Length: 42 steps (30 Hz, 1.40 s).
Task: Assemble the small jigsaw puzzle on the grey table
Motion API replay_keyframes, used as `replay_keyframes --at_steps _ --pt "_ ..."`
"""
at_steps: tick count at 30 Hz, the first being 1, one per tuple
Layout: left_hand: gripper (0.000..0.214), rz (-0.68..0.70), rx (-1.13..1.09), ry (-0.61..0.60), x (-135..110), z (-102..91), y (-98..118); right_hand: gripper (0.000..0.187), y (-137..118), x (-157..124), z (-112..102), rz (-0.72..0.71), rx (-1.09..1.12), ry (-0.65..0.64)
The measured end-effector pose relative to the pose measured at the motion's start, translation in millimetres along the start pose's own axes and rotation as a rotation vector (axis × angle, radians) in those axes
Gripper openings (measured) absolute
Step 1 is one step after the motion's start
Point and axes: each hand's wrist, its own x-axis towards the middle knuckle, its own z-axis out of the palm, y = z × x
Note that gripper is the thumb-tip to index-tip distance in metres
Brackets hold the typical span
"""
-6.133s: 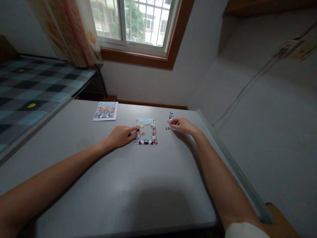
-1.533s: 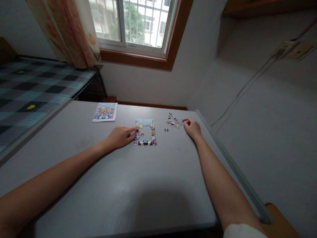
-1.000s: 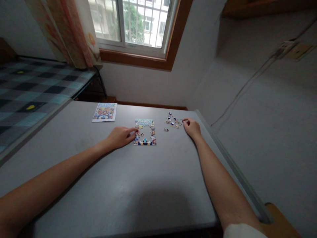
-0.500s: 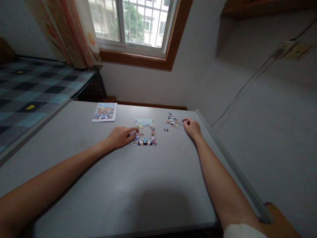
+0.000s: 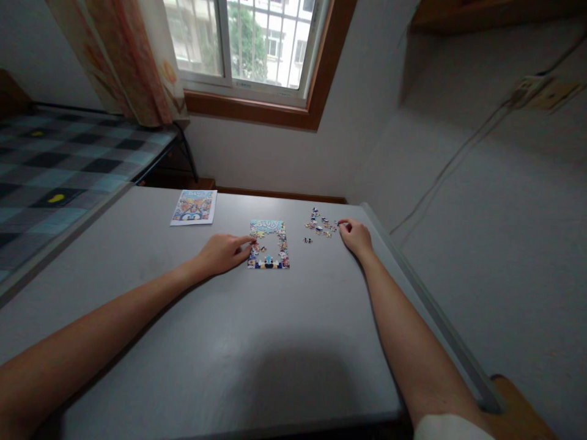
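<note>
A partly assembled jigsaw puzzle [image 5: 268, 225] lies flat on the table, its frame of joined pieces surrounding a gap in the middle. My left hand [image 5: 222, 253] rests at its left edge, the index finger stretched onto the pieces and the thumb apart below. To the right of the puzzle is a loose cluster of puzzle pieces [image 5: 320, 230], with a dark piece [image 5: 307, 240] lying slightly nearer. My right hand [image 5: 356, 237] sits at the cluster's right side, fingers curled and thumb and index close around what looks like a small dark piece, mostly hidden.
A printed reference picture [image 5: 194, 207] lies on the grey table [image 5: 206, 342], at the back left. Beyond the left table edge stands a bed with a checked cover [image 5: 82, 146]. A wall [image 5: 481, 244] with a hanging cable runs along the right, and a window [image 5: 261, 46] is behind.
</note>
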Motion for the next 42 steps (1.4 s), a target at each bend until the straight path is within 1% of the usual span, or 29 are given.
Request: replay_keyframes --at_steps 15,25,34,42 --pt "0.045 -0.018 -0.001 -0.013 -0.6 -4.7 4.4 0.03 -1.9 -1.0 -1.6 0.005 0.006 0.002" --pt "0.045 -0.002 -0.001 -0.013 0.3 -0.4 0.3 0.03 -0.2 -0.9 0.5 -0.005 -0.003 0.009" --pt "0.044 0.0 0.004 -0.001 -0.5 -2.0 1.4 0.03 1.1 -0.2 1.3 -0.013 0.0 0.011" --pt "0.043 -0.009 -0.004 -0.016 -0.1 -1.3 0.5 0.03 0.5 -0.5 0.7 -0.004 0.001 0.002"
